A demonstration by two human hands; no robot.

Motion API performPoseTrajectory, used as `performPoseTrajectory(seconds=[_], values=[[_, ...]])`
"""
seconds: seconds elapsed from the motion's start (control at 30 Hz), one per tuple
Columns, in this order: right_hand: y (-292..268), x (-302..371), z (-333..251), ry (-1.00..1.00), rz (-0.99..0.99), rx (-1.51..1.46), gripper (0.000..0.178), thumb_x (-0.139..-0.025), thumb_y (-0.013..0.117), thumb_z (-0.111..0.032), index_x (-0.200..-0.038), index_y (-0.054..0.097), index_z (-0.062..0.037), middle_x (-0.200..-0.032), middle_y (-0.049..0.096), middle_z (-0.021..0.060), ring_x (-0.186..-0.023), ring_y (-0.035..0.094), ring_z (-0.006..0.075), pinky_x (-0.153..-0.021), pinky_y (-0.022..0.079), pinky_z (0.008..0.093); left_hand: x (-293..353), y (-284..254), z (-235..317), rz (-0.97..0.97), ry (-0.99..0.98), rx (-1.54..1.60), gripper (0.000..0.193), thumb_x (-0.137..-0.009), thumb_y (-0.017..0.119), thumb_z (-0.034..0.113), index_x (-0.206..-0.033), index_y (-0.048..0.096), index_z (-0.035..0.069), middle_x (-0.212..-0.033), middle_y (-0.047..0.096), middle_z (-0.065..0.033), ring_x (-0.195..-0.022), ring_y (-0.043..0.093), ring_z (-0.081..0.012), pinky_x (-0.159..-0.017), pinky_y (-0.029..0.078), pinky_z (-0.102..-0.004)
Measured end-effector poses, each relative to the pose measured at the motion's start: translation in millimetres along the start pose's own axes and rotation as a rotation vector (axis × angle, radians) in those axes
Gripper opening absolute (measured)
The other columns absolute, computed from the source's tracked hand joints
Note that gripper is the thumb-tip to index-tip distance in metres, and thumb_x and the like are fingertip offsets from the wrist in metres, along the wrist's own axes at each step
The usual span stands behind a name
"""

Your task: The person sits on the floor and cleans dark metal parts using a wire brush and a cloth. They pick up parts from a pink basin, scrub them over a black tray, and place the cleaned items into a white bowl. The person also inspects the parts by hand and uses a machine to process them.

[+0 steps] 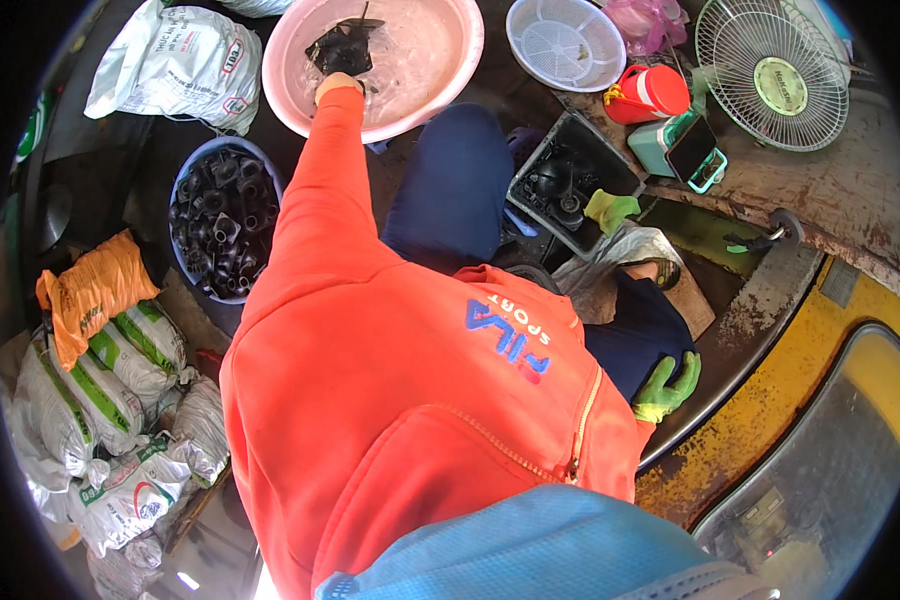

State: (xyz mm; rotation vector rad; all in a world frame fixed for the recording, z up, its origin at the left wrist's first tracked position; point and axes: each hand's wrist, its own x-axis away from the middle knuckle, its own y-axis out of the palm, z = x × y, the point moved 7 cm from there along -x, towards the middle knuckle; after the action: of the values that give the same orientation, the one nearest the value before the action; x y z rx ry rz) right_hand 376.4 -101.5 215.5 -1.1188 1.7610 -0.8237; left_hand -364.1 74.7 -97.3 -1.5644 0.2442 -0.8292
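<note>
My left arm, in an orange sleeve, stretches forward over the pink basin [282, 75], which holds cloudy water. At its near rim my left hand [340, 86] closes on the edge of a flat black plastic part [342, 48] with a thin stem; most of its fingers are hidden. My right hand [667, 388], in a green glove, lies with fingers spread on my dark blue trouser knee. Another green glove [610, 210] rests on the edge of a dark rectangular bin [530, 190] of black parts.
Left of my arm stands a blue tub [182, 185] full of black plastic fittings. White sacks [175, 65] and an orange bag [95, 290] lie further left. A white colander [567, 45], red jug [655, 92], propped phone [690, 150] and fan [770, 75] are at the far right.
</note>
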Motion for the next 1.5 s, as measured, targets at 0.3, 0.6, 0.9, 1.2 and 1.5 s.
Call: performPoseTrajectory(seconds=[0.3,0.6,0.9,1.2,1.5], values=[[-0.4,-2.5,-4.0,-0.021,-0.003,0.037,0.037,-0.088,0.058,-0.018,-0.117,0.056,0.0035,-0.128,0.051,0.0200,-0.119,0.047,0.0337,-0.101,0.038,0.0436,10.2,-117.9,-33.2,0.362,0.304,-0.080,0.032,-0.088,0.050,0.028,-0.096,0.070,0.005,-0.097,0.068,-0.0195,-0.092,0.065,-0.0366,-0.081,0.051,-0.0452],[-5.6,2.3,-1.0,-0.031,0.012,-0.004,0.036,-0.087,0.060,-0.016,-0.117,0.056,0.0031,-0.128,0.051,0.0201,-0.119,0.048,0.0332,-0.102,0.037,0.0427,24.6,-141.1,-17.3,0.444,0.222,-0.118,0.032,-0.089,0.049,0.030,-0.095,0.069,0.006,-0.094,0.068,-0.0184,-0.089,0.066,-0.0358,-0.079,0.051,-0.0462],[-10.1,9.0,8.7,-0.027,0.039,-0.036,0.037,-0.085,0.063,-0.014,-0.118,0.055,0.0028,-0.129,0.050,0.0211,-0.118,0.047,0.0342,-0.101,0.037,0.0430,114.4,-122.3,172.7,0.416,0.766,0.157,0.036,-0.087,0.048,0.037,-0.102,0.069,0.011,-0.097,0.067,-0.0182,-0.092,0.063,-0.0369,-0.083,0.049,-0.0471],[-10.0,9.2,4.9,-0.061,0.041,-0.009,0.036,-0.086,0.060,-0.015,-0.117,0.055,0.0049,-0.128,0.049,0.0241,-0.117,0.048,0.0371,-0.099,0.039,0.0455,308.2,2.4,337.8,-0.134,1.133,-0.114,0.026,-0.083,0.052,0.021,-0.094,0.071,0.007,-0.098,0.067,-0.0182,-0.089,0.065,-0.0349,-0.080,0.052,-0.0456],[-7.4,2.6,0.3,-0.075,0.003,0.074,0.034,-0.087,0.057,-0.013,-0.116,0.056,0.0053,-0.127,0.050,0.0256,-0.115,0.049,0.0375,-0.097,0.042,0.0454,109.6,-112.6,228.4,0.321,0.699,0.136,0.030,-0.087,0.044,0.018,-0.101,0.069,0.008,-0.100,0.067,-0.0193,-0.091,0.064,-0.0356,-0.084,0.051,-0.0417]])
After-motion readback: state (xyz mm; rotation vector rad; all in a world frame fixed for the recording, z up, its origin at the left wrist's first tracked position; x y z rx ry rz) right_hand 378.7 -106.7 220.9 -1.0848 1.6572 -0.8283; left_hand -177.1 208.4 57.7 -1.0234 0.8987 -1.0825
